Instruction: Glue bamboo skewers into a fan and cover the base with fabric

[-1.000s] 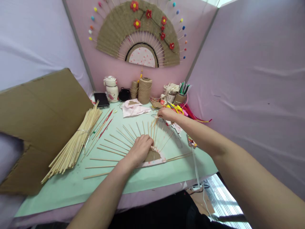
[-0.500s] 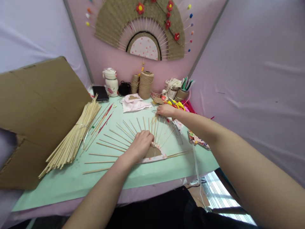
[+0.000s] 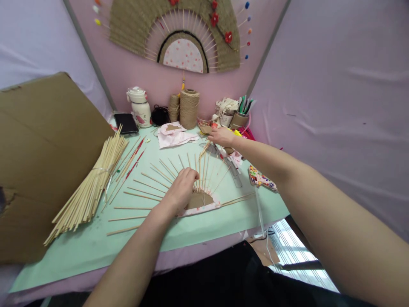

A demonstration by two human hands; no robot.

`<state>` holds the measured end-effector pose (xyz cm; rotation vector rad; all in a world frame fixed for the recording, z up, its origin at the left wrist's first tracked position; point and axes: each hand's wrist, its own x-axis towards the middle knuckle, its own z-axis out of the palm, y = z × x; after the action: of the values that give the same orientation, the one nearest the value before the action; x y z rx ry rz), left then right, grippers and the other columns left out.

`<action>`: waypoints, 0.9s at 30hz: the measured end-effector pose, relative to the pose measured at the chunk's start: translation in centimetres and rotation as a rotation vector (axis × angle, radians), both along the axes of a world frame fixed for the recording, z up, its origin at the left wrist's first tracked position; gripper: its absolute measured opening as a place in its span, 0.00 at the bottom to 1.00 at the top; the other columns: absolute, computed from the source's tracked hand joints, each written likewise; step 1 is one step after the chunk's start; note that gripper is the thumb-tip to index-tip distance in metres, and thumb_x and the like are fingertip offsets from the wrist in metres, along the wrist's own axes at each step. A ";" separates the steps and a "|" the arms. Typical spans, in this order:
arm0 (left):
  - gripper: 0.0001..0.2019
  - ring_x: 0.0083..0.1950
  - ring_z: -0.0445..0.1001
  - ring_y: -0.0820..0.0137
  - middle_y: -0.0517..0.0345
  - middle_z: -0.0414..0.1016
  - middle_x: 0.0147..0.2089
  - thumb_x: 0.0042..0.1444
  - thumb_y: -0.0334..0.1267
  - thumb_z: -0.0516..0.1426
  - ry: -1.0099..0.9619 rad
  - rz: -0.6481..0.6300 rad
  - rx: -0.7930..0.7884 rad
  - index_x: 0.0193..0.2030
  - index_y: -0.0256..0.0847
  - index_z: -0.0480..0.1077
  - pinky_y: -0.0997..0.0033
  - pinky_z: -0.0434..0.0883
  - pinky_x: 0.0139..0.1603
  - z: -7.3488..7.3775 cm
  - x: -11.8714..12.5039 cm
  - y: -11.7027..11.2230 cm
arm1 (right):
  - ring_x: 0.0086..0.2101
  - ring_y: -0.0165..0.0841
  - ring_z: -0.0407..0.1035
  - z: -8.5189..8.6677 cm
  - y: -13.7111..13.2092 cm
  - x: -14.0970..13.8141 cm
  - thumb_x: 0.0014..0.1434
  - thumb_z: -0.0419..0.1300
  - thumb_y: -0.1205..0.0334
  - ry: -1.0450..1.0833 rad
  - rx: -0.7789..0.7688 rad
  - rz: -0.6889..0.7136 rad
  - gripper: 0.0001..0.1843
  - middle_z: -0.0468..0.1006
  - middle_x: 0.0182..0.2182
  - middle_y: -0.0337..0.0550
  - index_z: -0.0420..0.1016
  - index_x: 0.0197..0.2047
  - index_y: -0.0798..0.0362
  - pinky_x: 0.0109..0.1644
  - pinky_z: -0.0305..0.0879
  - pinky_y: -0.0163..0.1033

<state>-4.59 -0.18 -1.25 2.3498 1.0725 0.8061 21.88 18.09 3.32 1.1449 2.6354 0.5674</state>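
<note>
Thin bamboo sticks spread out from a half-round cardboard base (image 3: 200, 200) edged with pink-dotted cloth, forming a fan frame on the table. My left hand (image 3: 182, 187) lies over the left part of this frame, its fingers curled down at the inner ends of the sticks; the fingertips are partly hidden. Beyond the fan, my right hand (image 3: 221, 135) is reached out with its fingers closed on a few short thin sticks (image 3: 205, 150), which point down toward the fan. A clear ruler (image 3: 235, 175) lies to the right of the fan.
A tied bundle of bamboo sticks (image 3: 92, 183) and a large cardboard sheet (image 3: 47, 153) stand at the left. Twine spools (image 3: 189, 110), a white bottle (image 3: 141, 111), a phone (image 3: 126, 123) and a pen holder (image 3: 239, 120) line the back. A finished fan (image 3: 182, 25) hangs above.
My right hand has moved slightly away and to the right with the short sticks. The left hand stays on the fan frame. The whole view has shifted a little.
</note>
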 end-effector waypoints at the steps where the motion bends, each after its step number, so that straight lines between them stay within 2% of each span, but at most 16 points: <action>1: 0.10 0.43 0.65 0.66 0.55 0.67 0.39 0.56 0.23 0.47 -0.023 0.030 -0.049 0.38 0.42 0.61 0.66 0.64 0.43 0.2 0.1 0.0 | 0.45 0.41 0.61 0.7 -0.2 0.4 0.68 0.45 0.70 0.013 0.022 -0.016 0.16 0.77 0.41 0.56 0.75 0.46 0.56 0.41 0.53 0.43; 5: 0.06 0.33 0.65 0.69 0.61 0.67 0.33 0.62 0.31 0.45 -0.135 0.166 -0.267 0.39 0.43 0.61 0.68 0.62 0.35 1.1 0.3 -0.3 | 0.45 0.45 0.61 3.4 -1.4 2.0 0.67 0.46 0.69 0.104 0.145 -0.090 0.15 0.76 0.39 0.58 0.74 0.45 0.58 0.43 0.54 0.47; 8: 0.06 0.31 0.64 0.71 0.63 0.65 0.32 0.62 0.34 0.47 -0.350 0.273 -0.293 0.45 0.43 0.61 0.69 0.62 0.36 1.8 0.2 -0.4 | 0.44 0.45 0.62 4.8 -3.7 2.1 0.69 0.42 0.66 0.222 0.253 -0.121 0.19 0.76 0.38 0.57 0.74 0.41 0.57 0.45 0.56 0.48; 10: 0.08 0.31 0.64 0.72 0.64 0.63 0.30 0.61 0.35 0.48 -0.517 0.347 -0.330 0.45 0.42 0.63 0.70 0.62 0.35 2.2 -0.1 -0.2 | 0.43 0.42 0.63 5.2 -6.3 1.2 0.71 0.39 0.62 0.293 0.247 -0.032 0.22 0.75 0.36 0.53 0.74 0.39 0.54 0.47 0.58 0.48; 12: 0.07 0.30 0.63 0.73 0.65 0.62 0.29 0.59 0.37 0.51 -0.656 0.366 -0.418 0.43 0.42 0.66 0.72 0.62 0.34 2.6 -0.3 0.0 | 0.42 0.39 0.63 5.2 -9.3 -0.3 0.72 0.37 0.62 0.373 0.205 0.153 0.25 0.76 0.35 0.48 0.74 0.38 0.51 0.48 0.61 0.46; 14: 0.08 0.29 0.62 0.76 0.64 0.64 0.30 0.55 0.41 0.57 -0.739 0.300 -0.554 0.38 0.40 0.70 0.74 0.62 0.33 2.9 -0.4 0.1 | 0.43 0.38 0.64 4.8 -12.2 -2.1 0.72 0.38 0.61 0.404 0.117 0.320 0.24 0.77 0.40 0.47 0.75 0.40 0.50 0.49 0.63 0.46; 17: 0.15 0.25 0.59 0.79 0.64 0.65 0.28 0.45 0.47 0.66 -0.742 0.139 -0.808 0.33 0.37 0.72 0.77 0.58 0.27 3.2 -0.4 0.1 | 0.45 0.37 0.65 4.2 -15.3 -4.2 0.73 0.38 0.62 0.440 0.056 0.426 0.24 0.78 0.43 0.45 0.75 0.42 0.49 0.49 0.65 0.46; 20: 0.20 0.20 0.51 0.81 0.69 0.55 0.20 0.41 0.51 0.69 -0.698 0.054 -0.997 0.30 0.37 0.71 0.78 0.50 0.22 3.4 -0.3 -0.2 | 0.46 0.36 0.66 3.8 -16.4 -5.4 0.73 0.39 0.62 0.453 0.025 0.477 0.23 0.78 0.43 0.45 0.76 0.42 0.49 0.50 0.65 0.46; 23: 0.23 0.19 0.45 0.82 0.72 0.47 0.18 0.41 0.56 0.68 -0.671 -0.021 -1.069 0.30 0.36 0.72 0.78 0.46 0.21 3.7 -0.3 -0.7 | 0.45 0.35 0.65 3.4 -16.8 -5.9 0.73 0.41 0.63 0.464 0.017 0.513 0.21 0.78 0.42 0.43 0.76 0.41 0.50 0.49 0.65 0.43; 27: 0.22 0.20 0.47 0.81 0.70 0.49 0.19 0.45 0.55 0.67 -0.646 -0.137 -1.139 0.27 0.38 0.67 0.79 0.46 0.20 3.7 -0.3 -1.3 | 0.46 0.35 0.66 3.0 -17.7 -6.3 0.73 0.42 0.63 0.508 0.001 0.516 0.20 0.79 0.43 0.44 0.76 0.43 0.50 0.49 0.66 0.43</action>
<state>-4.89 -1.43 2.43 1.0772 0.7441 0.5801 15.54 0.43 6.29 0.6575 3.4017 0.3918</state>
